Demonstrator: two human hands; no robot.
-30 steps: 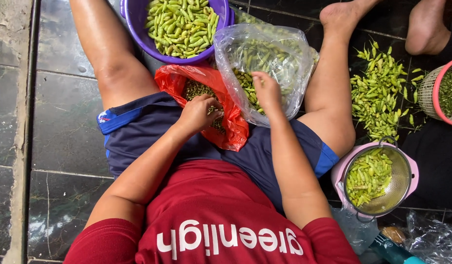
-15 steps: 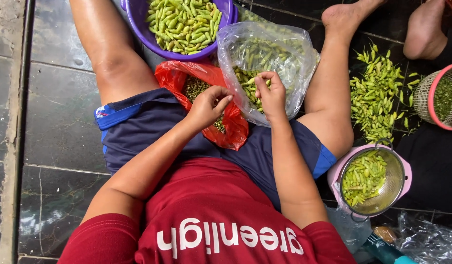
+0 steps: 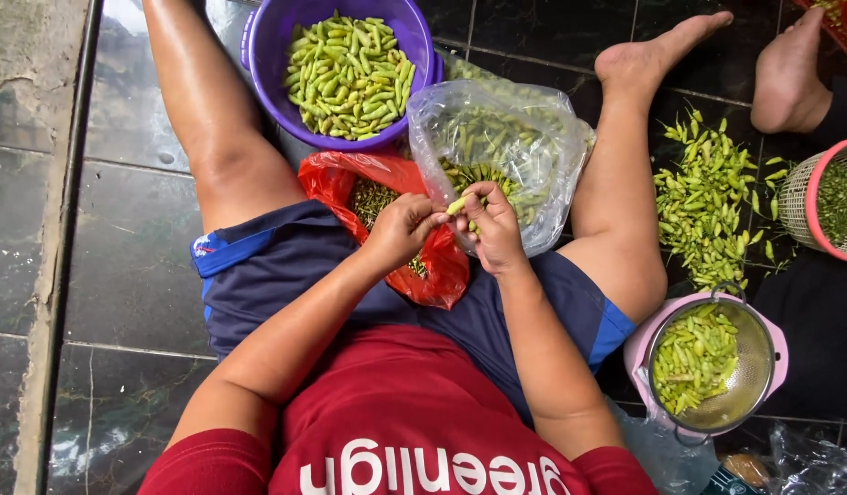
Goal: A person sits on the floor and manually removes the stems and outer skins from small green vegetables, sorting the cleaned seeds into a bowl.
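Both hands meet over the lap: the left hand point(image 3: 401, 229) and right hand point(image 3: 492, 225) pinch one green chili point(image 3: 456, 206) between their fingertips, grips clenched on it. It sits above the red bag point(image 3: 341, 179), beside the clear bag point(image 3: 524, 137); a purple bowl point(image 3: 277, 37) stands on the floor between the legs

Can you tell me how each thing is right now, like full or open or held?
left hand: pinching the green chilli
right hand: pinching the same chilli
green chilli: held between both hands
purple basin: heaped with green chillies
clear plastic bag: open, part full of chillies
red plastic bag: open, dark bits inside
metal colander: about half full
loose chilli pile: spread on the floor
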